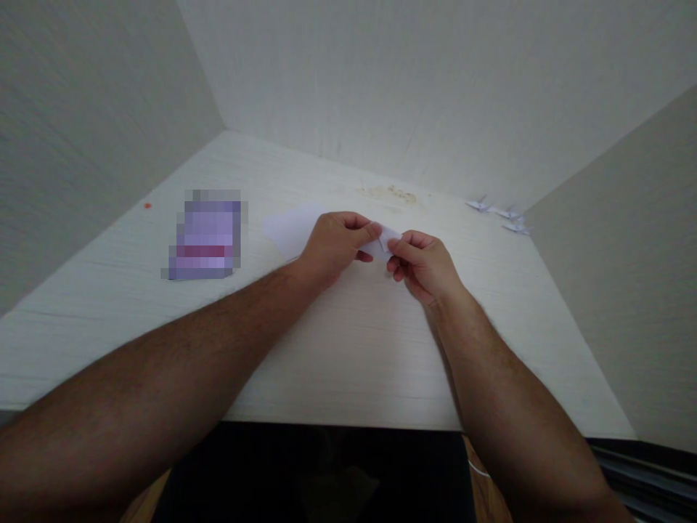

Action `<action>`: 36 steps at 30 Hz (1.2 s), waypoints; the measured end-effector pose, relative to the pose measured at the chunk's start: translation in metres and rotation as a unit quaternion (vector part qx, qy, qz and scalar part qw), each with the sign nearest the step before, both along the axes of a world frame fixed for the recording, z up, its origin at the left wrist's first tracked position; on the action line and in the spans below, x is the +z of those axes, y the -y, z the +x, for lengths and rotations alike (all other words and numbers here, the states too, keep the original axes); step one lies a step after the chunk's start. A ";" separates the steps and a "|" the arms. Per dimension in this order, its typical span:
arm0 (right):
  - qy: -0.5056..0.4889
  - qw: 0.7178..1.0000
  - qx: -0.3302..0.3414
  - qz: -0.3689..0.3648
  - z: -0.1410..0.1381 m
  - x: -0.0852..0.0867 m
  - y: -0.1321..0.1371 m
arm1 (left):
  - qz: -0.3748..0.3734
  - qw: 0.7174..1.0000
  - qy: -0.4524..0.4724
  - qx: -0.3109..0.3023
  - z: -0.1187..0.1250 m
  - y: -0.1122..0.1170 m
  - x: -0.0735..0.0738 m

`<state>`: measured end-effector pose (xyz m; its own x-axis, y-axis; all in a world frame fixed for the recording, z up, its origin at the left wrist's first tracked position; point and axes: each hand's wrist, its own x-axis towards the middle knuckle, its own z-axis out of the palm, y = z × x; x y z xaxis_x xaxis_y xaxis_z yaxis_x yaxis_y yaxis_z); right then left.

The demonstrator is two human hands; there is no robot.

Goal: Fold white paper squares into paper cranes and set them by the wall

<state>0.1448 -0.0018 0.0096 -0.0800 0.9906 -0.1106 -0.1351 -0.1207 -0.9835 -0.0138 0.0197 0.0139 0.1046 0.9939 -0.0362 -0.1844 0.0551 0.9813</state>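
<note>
Between my two hands is a small folded piece of white paper (388,237), raised slightly over the table. My left hand (340,238) pinches its left part between thumb and fingers. At its right end my right hand (422,261) grips the edge, thumb on top and the other fingers curled beneath. Parts of the paper are hidden behind the fingers. A larger white paper sheet (291,229) lies flat on the table, partly covered by my left hand and wrist.
A blurred purple rectangular item (204,240) lies to the left on the pale table (348,349). Several small folded paper shapes (509,215) sit by the right wall. Brownish stains (392,194) mark the back, and a small orange spot (147,205) the left edge. Walls enclose three sides.
</note>
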 end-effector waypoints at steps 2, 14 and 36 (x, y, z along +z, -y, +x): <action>0.015 1.000 -0.006 0.005 0.000 -0.001 0.000 | -0.002 1.000 0.000 0.001 0.000 0.000 0.000; 0.061 0.997 -0.025 0.030 0.000 -0.005 -0.002 | 0.006 0.999 -0.029 0.018 0.002 0.000 -0.002; 0.078 0.994 -0.043 0.062 -0.002 -0.004 -0.001 | 0.027 0.999 -0.037 0.005 0.002 0.004 0.001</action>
<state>0.1429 -0.0013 0.0054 0.0131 0.9999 0.0092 0.0149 0.0090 -0.9998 -0.0117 0.0156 0.0150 0.0940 0.9955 0.0107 -0.1114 -0.0002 0.9938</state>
